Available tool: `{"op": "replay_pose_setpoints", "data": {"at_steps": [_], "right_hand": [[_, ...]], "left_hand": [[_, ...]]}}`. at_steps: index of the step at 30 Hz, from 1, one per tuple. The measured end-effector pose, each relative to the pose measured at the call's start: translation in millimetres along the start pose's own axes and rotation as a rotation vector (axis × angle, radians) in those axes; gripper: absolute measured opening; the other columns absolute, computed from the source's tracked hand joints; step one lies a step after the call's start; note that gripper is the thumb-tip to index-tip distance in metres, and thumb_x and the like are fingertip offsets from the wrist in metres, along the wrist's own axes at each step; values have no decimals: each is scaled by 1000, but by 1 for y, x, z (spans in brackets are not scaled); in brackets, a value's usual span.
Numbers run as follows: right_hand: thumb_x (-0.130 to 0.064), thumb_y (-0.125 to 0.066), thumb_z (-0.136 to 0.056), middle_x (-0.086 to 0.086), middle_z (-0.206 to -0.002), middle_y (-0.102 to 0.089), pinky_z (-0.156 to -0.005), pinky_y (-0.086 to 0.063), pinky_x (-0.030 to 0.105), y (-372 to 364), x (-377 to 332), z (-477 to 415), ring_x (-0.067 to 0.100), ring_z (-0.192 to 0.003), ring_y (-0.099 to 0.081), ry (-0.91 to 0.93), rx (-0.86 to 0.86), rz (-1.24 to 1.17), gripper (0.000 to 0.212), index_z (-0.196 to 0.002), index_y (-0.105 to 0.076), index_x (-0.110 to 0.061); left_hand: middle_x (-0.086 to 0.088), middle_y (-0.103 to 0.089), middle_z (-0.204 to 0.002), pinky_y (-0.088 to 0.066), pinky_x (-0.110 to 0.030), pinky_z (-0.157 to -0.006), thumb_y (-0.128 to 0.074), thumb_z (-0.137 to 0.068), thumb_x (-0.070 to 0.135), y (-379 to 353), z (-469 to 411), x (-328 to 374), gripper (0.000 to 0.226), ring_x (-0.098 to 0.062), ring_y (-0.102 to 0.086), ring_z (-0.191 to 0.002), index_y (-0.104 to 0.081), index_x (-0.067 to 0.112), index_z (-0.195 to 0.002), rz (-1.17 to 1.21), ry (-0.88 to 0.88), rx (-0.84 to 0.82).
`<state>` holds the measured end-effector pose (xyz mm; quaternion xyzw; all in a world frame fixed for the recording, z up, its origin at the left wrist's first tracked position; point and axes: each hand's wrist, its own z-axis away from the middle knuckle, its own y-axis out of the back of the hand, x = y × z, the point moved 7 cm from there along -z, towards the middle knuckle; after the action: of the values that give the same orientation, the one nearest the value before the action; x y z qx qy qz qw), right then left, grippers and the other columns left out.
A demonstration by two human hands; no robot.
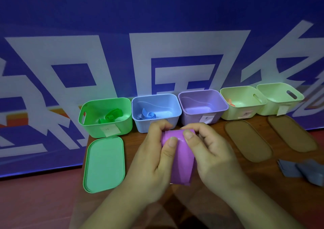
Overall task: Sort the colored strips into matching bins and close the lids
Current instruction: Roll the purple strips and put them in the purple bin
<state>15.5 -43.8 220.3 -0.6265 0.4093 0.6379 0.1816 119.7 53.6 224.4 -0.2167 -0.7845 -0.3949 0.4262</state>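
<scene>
Low in the centre of the frame, both hands meet over a purple strip (178, 160). The left hand (154, 162) pinches its upper edge with thumb on top and fingers curled behind, and the right hand (212, 156) grips the same end from the other side, thumb pressed on the fold. The strip hangs down between the palms above the brown table (219, 190).

Left of the hands a green lid (104, 163) lies flat on the table. At the right edge sits a stack of grey-blue strips (301, 170), and above it two brown lids (248, 140) (292, 132) lie side by side.

Further up, five open bins stand in a row across the middle of the frame. The green bin (107, 123) holds a coiled green strip (110, 115); the blue bin (156, 121) holds a curled blue strip (148, 115); the purple bin (203, 112) shows only bare floor. The near pale green bin (242, 112) has something orange inside, perhaps a strip, too small to tell. The far pale green bin (280, 98) stands at the right end
</scene>
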Motion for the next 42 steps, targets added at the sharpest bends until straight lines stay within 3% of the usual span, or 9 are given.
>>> {"op": "replay_pose_setpoints", "data": {"at_steps": [3,8,12,17,22,30,38,42], "right_hand": [[-46,-49,-96,-11,-89,-64,-62,-43,12,3,-1,-1,4,-76,-58,5,24,119,24,-91,-61,-25],[-40,-43,-101,-24,-98,-54,-65,-37,3,10,-3,-2,-6,-84,-52,-4,25,232,26,-90,-57,-21],[-47,-35,-99,-10,-87,-60,-64,-38,8,19,-11,-3,0,-80,-55,169,43,265,32,-93,-56,-23],[-49,-32,-97,-17,-94,-57,-70,-40,8,40,-7,-6,-4,-83,-56,318,42,286,34,-110,-52,-25],[-48,-34,-98,-16,-90,-56,-68,-43,16,68,2,-16,-1,-77,-55,371,17,300,31,-109,-51,-26],[-52,-32,-98,-12,-79,-58,-64,-47,40,113,18,-36,14,-71,-57,353,22,309,29,-99,-49,-29],[-55,-30,-94,-12,-73,-56,-63,-43,32,135,35,-50,10,-69,-55,226,21,203,33,-86,-47,-28],[-58,-29,-93,-13,-75,-57,-64,-43,33,137,37,-54,11,-71,-56,201,-11,179,35,-89,-47,-29]], "left_hand": [[18,-55,-100,-40,-13,-75,-34,-98,48,-4,1,4,19,-4,-57,-91,-43,37,-111,7,-40,16],[17,-56,-94,-39,-13,-71,-32,-98,48,-11,-3,7,20,-5,-57,-86,-46,36,-106,-30,-29,54],[17,-56,-85,-38,-14,-66,-34,-100,45,-19,-10,13,19,-4,-55,-77,-48,32,-99,-7,12,108],[13,-56,-83,-41,-20,-66,-34,-100,43,-39,-23,26,23,-10,-55,-75,-49,27,-92,37,50,145],[12,-56,-76,-42,-23,-64,-34,-99,46,-65,-37,38,28,-12,-53,-70,-50,26,-88,49,71,156],[13,-59,-88,-41,-15,-68,-39,-96,43,-105,-56,53,21,-8,-56,-79,-51,26,-97,74,94,115],[21,-56,-104,-40,-12,-77,-39,-95,49,-127,-63,60,26,-4,-58,-95,-46,33,-114,-35,-11,72],[22,-55,-98,-37,-10,-72,-36,-97,46,-132,-67,59,23,-1,-55,-87,-45,32,-112,-62,-36,89]]}}
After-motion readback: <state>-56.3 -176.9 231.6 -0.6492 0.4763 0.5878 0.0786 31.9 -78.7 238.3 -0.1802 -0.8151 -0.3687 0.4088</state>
